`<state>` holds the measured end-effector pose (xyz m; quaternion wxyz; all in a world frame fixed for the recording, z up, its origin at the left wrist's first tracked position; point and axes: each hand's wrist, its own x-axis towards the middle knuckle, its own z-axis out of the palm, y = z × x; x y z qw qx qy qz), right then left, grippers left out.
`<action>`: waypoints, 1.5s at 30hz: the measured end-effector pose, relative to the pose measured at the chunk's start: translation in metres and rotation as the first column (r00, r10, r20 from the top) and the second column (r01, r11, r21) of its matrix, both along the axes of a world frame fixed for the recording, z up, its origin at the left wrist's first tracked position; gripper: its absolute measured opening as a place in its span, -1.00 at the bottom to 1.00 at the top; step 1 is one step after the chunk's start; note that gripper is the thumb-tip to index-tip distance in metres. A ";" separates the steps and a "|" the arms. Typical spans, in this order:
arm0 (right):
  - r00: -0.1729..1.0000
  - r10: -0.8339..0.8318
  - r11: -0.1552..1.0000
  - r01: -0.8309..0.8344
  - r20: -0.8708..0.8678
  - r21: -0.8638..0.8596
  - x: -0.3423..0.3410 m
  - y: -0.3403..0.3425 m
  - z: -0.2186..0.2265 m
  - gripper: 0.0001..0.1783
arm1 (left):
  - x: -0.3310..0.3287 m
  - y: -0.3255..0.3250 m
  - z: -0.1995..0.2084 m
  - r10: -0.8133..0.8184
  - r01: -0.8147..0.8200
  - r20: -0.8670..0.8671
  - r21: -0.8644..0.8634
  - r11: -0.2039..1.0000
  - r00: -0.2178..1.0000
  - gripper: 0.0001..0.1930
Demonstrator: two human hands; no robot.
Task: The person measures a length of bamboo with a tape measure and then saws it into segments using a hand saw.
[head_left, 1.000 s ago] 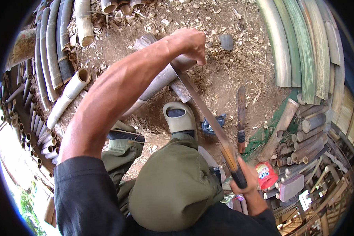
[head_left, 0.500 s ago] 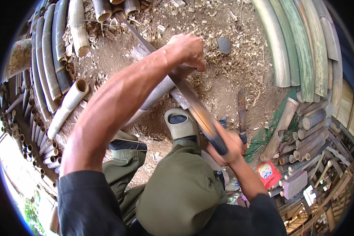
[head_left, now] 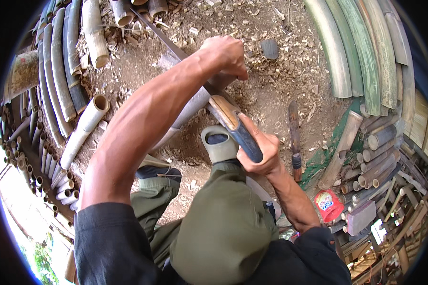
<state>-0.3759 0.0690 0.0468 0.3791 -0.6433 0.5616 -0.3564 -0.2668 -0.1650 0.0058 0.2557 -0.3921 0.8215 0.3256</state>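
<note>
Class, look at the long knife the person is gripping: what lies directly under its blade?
Under the knife lies a grey bamboo piece, steadied by the left hand; the right hand grips the handle. The contact point is covered.

The widest free room is the bare dirt floor (head_left: 271, 90) in the upper middle of the frame, strewn only with low chips and one dark flat stone (head_left: 270, 48). To the upper right a bank of curved green bamboo halves (head_left: 352, 52) closes it off. At the upper left a row of long poles (head_left: 62, 76) and a pale hollow bamboo tube (head_left: 83, 128) hem the ground. Right of centre a second knife (head_left: 295, 137) lies on the dirt, with stacked cut tubes (head_left: 375, 156) just beyond it. The centre is blocked by the left hand (head_left: 226, 54), the right hand (head_left: 259, 152), the blade's handle (head_left: 238, 128) between them, and a grey-green shoe (head_left: 218, 145) below.
</note>
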 end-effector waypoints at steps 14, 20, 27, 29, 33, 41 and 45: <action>0.992 0.041 0.992 -0.055 -0.121 -0.111 -0.010 0.012 -0.004 -0.23 | 0.006 -0.004 -0.008 -0.006 0.003 -0.065 -0.051 0.999 0.998 -0.68; 0.985 0.118 0.990 -0.107 -0.123 0.093 -0.108 0.169 0.047 -0.28 | 0.017 0.004 -0.007 -0.022 0.022 -0.007 0.071 0.997 1.000 -0.70; 0.997 -0.034 0.990 0.024 -0.071 -0.138 -0.001 0.006 -0.023 -0.26 | 0.001 -0.006 -0.011 -0.011 0.010 -0.054 -0.018 1.000 0.998 -0.73; 0.987 0.085 0.996 -0.082 -0.135 0.025 -0.054 0.079 0.018 -0.26 | 0.014 -0.006 -0.010 -0.013 0.013 -0.035 -0.004 1.000 0.999 -0.73; 0.990 0.100 0.987 -0.086 -0.095 0.138 -0.103 0.167 0.031 -0.21 | 0.015 -0.005 -0.007 -0.043 0.043 0.006 0.003 0.999 0.999 -0.67; 0.985 0.047 0.989 -0.070 -0.168 -0.133 -0.028 0.041 -0.003 -0.23 | 0.005 -0.007 -0.005 -0.037 0.040 0.060 -0.062 0.997 0.998 -0.65; 0.990 0.119 0.992 -0.117 -0.081 0.037 -0.109 0.165 0.048 -0.25 | 0.018 -0.006 -0.010 -0.038 0.038 -0.018 0.018 0.999 0.999 -0.65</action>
